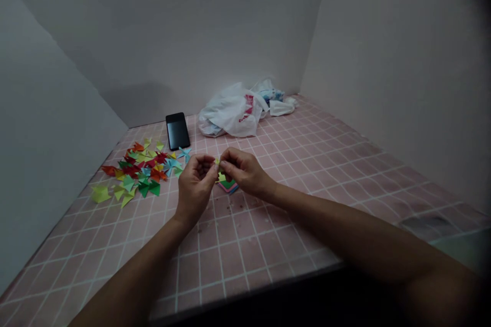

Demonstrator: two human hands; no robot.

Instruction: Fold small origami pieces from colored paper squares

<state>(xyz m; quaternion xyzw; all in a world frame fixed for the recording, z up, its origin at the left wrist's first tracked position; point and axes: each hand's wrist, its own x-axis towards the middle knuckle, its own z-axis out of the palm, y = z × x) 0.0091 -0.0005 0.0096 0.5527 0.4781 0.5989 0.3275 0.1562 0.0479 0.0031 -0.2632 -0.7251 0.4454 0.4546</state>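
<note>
A small piece of yellow folded paper point(217, 161) is pinched between my two hands, above the middle of the table. My left hand point(196, 184) grips it from the left with thumb and fingertips, the other fingers curled. From the right, my right hand point(245, 171) pinches it too, thumb against forefinger. Much of the paper is hidden by the fingers. Just beneath the hands lies a stack of coloured paper squares point(229, 187), with green, pink and blue edges showing. To the left is a loose pile of folded paper pieces point(143, 168) in red, orange, yellow, green and light blue.
A black phone point(178, 132) lies behind the paper pile. White plastic bags point(232, 112) sit crumpled near the back wall. The table's pink checked cover point(264, 245) runs between pale walls on the left, back and right, and its front edge is close to my forearms.
</note>
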